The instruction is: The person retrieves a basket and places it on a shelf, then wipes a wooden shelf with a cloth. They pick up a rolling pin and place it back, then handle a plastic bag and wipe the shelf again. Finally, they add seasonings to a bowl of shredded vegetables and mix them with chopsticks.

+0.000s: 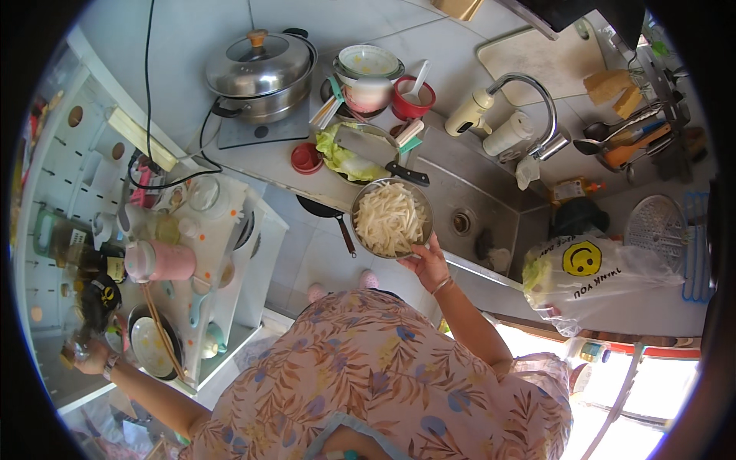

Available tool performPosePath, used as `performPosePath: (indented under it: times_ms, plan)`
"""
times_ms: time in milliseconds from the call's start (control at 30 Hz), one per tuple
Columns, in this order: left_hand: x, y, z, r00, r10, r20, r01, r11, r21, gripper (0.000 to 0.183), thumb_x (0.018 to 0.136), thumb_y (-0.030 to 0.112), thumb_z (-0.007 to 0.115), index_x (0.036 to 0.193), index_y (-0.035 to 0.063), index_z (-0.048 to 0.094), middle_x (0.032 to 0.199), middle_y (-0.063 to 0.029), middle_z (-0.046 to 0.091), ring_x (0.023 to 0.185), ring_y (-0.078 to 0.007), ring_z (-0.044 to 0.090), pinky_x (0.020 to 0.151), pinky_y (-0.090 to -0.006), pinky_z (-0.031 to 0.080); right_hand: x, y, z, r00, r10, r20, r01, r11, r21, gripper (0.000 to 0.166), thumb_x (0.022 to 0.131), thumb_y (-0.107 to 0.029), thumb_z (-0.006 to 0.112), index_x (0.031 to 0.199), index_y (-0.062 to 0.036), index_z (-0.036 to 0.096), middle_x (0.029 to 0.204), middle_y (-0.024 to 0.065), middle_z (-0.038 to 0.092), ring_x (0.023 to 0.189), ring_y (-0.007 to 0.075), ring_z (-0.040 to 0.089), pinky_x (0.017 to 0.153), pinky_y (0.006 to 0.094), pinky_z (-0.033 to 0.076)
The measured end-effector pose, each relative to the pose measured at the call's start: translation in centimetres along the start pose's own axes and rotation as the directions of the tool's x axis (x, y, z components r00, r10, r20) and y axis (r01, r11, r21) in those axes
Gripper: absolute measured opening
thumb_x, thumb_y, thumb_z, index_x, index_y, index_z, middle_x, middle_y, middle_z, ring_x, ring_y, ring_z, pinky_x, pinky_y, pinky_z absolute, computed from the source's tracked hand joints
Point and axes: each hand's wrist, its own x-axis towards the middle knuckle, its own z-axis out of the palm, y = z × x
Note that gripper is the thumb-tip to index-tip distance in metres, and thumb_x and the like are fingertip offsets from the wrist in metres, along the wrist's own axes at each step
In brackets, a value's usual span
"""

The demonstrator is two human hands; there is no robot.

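My right hand (pixel 426 265) grips the rim of a round metal bowl (pixel 432 221) filled with pale cut strips of food (pixel 390 218). This bowl is held at the counter's front edge, beside the sink. Just behind it, a cleaver (pixel 368 146) with a black handle lies across a dish with lettuce leaves (pixel 345 154). Far to the left, my left hand (pixel 92 356) is closed around a small clear container (pixel 75 352) at the shelf unit; its details are blurred.
A stainless steel sink (pixel 477 184) with a faucet (pixel 526 80) lies to the right. A lidded steamer pot (pixel 259 69) stands at the back left. A plastic bag (pixel 604 276) rests right of the sink. The left shelf unit holds a pink thermos (pixel 172 261) and a plate (pixel 150 345).
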Motion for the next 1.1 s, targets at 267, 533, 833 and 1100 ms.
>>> performPosePath:
  times_ms: [267,533,833,1100]
  plan:
    - [3.5,7.4,-4.3,0.919,0.201,0.338,-0.242,0.967,0.082,0.031,0.086,0.007,0.062,0.113,-0.0084,0.061,0.113,-0.0201,0.066,0.102,-0.0317,0.064,0.092,-0.0456,0.053,1.2,0.4,1.1,0.999,-0.038,-0.023,0.039,0.999,0.031,0.067,0.097,-0.006,0.058,0.15,-0.0293,0.025,0.14,0.0064,0.05,0.116,0.0306,0.06,0.092,0.0413,0.056]
    - [-13.4,21.2,8.2,0.968,0.161,0.193,-0.181,0.979,0.09,0.036,0.089,0.017,0.061,0.114,-0.0096,0.06,0.114,-0.0254,0.065,0.104,-0.0374,0.065,0.098,-0.0468,0.051,1.5,2.2,0.8,0.976,-0.145,-0.162,0.115,0.977,-0.18,0.079,0.096,-0.018,0.066,0.156,-0.0268,0.015,0.131,0.0085,0.055,0.107,0.0239,0.064,0.087,0.0385,0.057]
    - [-30.6,13.7,16.8,0.071,0.145,0.987,-0.885,0.466,-0.005,0.049,0.09,0.035,0.058,0.115,-0.0072,0.059,0.109,-0.0181,0.064,0.098,-0.0299,0.065,0.082,-0.0374,0.052,-2.7,-0.7,4.1,0.86,-0.51,-0.017,0.346,0.608,-0.715,0.023,0.094,-0.016,0.069,0.111,0.0002,0.067,0.09,0.0077,0.069,0.073,0.0111,0.064,0.063,0.0237,0.052]
    - [-48.4,9.3,26.8,0.084,-0.544,0.835,-0.016,0.837,0.547,0.043,0.101,0.019,0.05,0.064,-0.0035,0.047,0.053,-0.008,0.04,0.053,-0.0139,0.035,0.049,-0.0371,0.03,-5.3,-8.2,18.0,0.584,-0.525,0.619,0.811,0.416,-0.412,0.037,0.082,-0.016,0.081,0.112,-0.0008,0.066,0.091,0.0077,0.063,0.071,0.0153,0.063,0.063,0.0266,0.053]
